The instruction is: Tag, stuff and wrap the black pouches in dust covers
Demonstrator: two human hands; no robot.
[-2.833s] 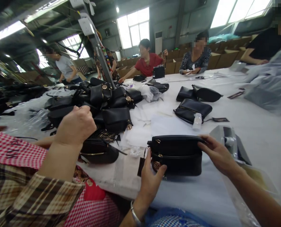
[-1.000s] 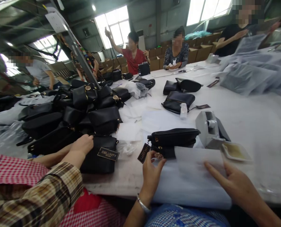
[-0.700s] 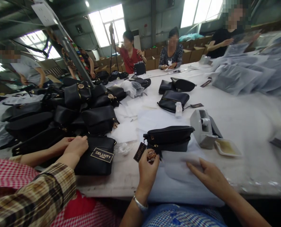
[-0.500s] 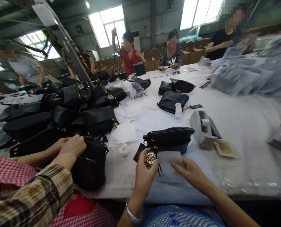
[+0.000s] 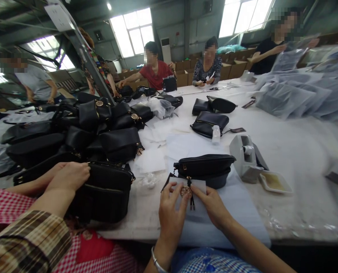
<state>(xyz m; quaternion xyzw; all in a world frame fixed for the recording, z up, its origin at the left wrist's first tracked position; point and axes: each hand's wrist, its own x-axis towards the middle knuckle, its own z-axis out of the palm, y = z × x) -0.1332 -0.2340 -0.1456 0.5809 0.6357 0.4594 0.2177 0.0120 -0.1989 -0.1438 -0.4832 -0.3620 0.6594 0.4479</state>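
A black handbag (image 5: 204, 168) stands on white wrapping paper in front of me. From its zip hangs a round gold medallion charm (image 5: 185, 191) with dark, metal-tipped cords. My left hand (image 5: 171, 208) pinches the charm between thumb and fingers. Behind the charm lies a small translucent white sheet (image 5: 199, 186), with its left part under my left fingers. My right hand (image 5: 214, 206) grips this sheet close beside the charm, thumb and fingers closed on it. A dark hang tag (image 5: 166, 182) is partly covered by the sheet and my left fingers.
A grey tape dispenser (image 5: 244, 157) and a shallow dish (image 5: 275, 182) stand right of the bag. Black bags (image 5: 118, 144) are piled at left, where a co-worker's hands (image 5: 69, 178) handle one. Stacked plastic-wrapped items (image 5: 296, 91) lie at far right.
My right hand has moved left with the sheet, bringing it behind the charm. My left hand stays on the charm. The neighbour's bag has turned and shifted; a person in red has lowered an arm.
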